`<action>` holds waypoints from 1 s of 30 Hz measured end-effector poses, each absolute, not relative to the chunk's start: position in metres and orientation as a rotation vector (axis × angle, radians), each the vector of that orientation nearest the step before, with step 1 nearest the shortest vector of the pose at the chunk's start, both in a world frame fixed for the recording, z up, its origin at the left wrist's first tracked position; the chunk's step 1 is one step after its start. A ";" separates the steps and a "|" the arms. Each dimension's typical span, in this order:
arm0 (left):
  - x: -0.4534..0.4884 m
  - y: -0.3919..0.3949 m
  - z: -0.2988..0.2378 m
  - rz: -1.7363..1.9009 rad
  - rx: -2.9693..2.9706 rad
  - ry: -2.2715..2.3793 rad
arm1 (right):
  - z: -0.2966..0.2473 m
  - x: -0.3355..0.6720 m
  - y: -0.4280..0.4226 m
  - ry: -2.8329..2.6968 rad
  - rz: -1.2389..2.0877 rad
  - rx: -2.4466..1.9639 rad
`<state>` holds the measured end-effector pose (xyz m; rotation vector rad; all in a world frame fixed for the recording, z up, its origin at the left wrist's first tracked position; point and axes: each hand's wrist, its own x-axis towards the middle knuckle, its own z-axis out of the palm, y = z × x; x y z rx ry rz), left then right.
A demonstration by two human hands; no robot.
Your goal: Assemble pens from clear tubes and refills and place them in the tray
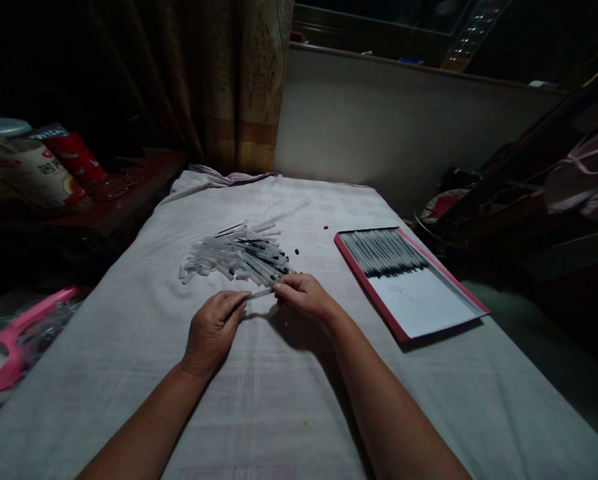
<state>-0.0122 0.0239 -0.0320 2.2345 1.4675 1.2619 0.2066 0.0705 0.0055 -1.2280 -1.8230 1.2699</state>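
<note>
Between my two hands is a clear pen barrel [260,294], held low over the cloth in front of a pile. My left hand [213,327] pinches its left end. The fingers of my right hand [306,295] are closed on its right end, partly hiding it. Just beyond lies a loose heap of clear and dark-tipped pen parts [239,253]. To the right rests a shallow pink-edged box lid [379,303] with a white inside. A row of pens [383,250] lies side by side in its far half, dark tips toward me.
White checked cloth [279,400] covers the table. A small black piece [297,251] and a red piece [326,227] lie beyond the heap. At left are a jar [33,167], a red can [76,157] and a pink plastic handle [16,340]. A curtain [243,87] hangs behind.
</note>
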 end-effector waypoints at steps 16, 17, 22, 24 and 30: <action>-0.004 0.022 -0.030 1.077 2.496 1.283 | -0.016 0.227 0.035 -1.915 0.915 -1.363; -0.003 0.023 -0.030 1.072 2.504 1.273 | -0.015 0.228 0.034 -1.916 0.897 -1.383; 0.014 0.026 -0.022 1.010 2.540 1.229 | -0.013 0.242 0.023 -1.845 0.934 -1.406; 0.027 0.028 -0.016 0.940 2.584 1.165 | -0.015 0.249 0.019 -1.845 0.907 -1.371; 0.037 0.048 -0.001 0.735 2.712 1.121 | -0.022 0.264 0.013 -1.884 0.769 -1.376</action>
